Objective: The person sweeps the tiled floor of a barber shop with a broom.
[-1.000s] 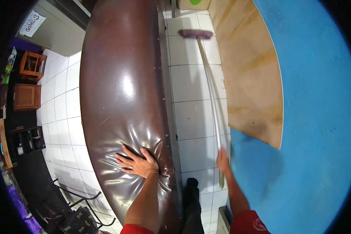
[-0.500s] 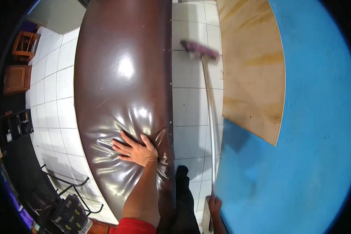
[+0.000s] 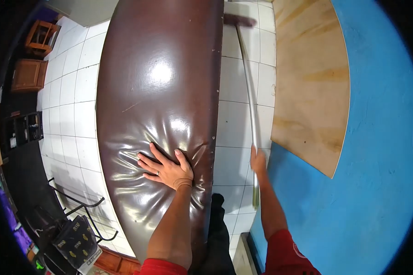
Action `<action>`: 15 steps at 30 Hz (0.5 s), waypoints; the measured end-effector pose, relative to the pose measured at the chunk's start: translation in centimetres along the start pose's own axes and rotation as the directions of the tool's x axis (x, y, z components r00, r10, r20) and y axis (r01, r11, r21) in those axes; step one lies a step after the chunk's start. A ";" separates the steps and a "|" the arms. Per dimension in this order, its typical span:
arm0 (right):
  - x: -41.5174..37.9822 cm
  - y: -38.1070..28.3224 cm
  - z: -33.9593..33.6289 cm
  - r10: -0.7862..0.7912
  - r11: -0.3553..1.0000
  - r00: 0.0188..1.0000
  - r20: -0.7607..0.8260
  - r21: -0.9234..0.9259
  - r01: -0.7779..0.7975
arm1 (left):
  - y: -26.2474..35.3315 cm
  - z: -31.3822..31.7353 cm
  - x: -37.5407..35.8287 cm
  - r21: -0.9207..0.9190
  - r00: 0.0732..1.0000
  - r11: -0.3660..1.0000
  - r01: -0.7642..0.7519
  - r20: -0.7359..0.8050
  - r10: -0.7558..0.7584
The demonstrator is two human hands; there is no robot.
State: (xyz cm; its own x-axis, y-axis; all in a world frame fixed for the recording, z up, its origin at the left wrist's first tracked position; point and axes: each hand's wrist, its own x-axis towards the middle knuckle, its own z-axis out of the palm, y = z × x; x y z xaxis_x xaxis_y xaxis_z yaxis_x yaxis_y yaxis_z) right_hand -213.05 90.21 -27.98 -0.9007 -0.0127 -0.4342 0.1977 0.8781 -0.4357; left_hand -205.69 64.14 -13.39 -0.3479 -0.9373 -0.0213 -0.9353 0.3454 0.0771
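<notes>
My left hand (image 3: 169,171) presses down with spread fingers on a brown padded bench (image 3: 158,101), and the shiny cover wrinkles around it. A ring shows on one finger. In the gap to the right, my right hand (image 3: 258,160) is closed around the pale metal handle of a broom (image 3: 248,80). The handle's lower end sticks out below my fist. At the far end of the gap is the broom's dark purplish head (image 3: 241,20), its left end against the bench's edge; its underside is hidden.
White floor tiles (image 3: 236,123) run between the bench and a blue wall (image 3: 335,215) with a wooden panel (image 3: 309,82). My dark-clad leg (image 3: 218,233) stands in this gap. To the left are a black metal frame (image 3: 85,206), a patterned dark bag (image 3: 75,243) and wooden furniture (image 3: 28,75).
The broom head has moved farther away along the gap. My right hand has gone forward with the handle, and more of that arm shows. My left hand stays pressed on the bench.
</notes>
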 end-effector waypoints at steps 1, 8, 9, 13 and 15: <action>-3.2 2.3 0.5 0.079 0.994 0.994 0.072 0.068 -0.084 | 0.0 -0.1 0.0 -0.002 1.000 1.000 -0.006 0.006 0.006; -39.1 17.7 -3.2 0.583 0.811 0.727 0.363 -0.304 -0.499 | -0.1 0.0 0.0 0.011 1.000 1.000 -0.002 0.018 0.001; -44.0 19.2 -4.8 0.678 0.735 0.572 0.461 -0.420 -0.533 | 0.0 0.0 0.0 0.005 1.000 1.000 0.000 0.015 0.000; -49.9 12.9 -10.5 0.611 0.791 0.760 0.222 -0.191 -0.581 | 0.1 0.3 0.1 0.016 0.999 1.000 -0.017 -0.040 0.018; -51.3 14.0 -10.8 0.369 0.873 0.924 0.102 -0.380 -0.307 | -0.2 0.3 -0.2 0.026 0.999 1.000 -0.017 -0.030 0.018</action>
State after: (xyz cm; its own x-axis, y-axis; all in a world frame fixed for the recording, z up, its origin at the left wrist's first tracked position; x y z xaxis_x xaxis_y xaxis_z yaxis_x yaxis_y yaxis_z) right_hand -168.20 108.32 -3.33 -0.7198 0.2637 -0.6422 0.3020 0.9519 0.0524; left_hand -205.46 64.25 -13.66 -0.3627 -0.9319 0.0103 -0.9305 0.3627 0.0519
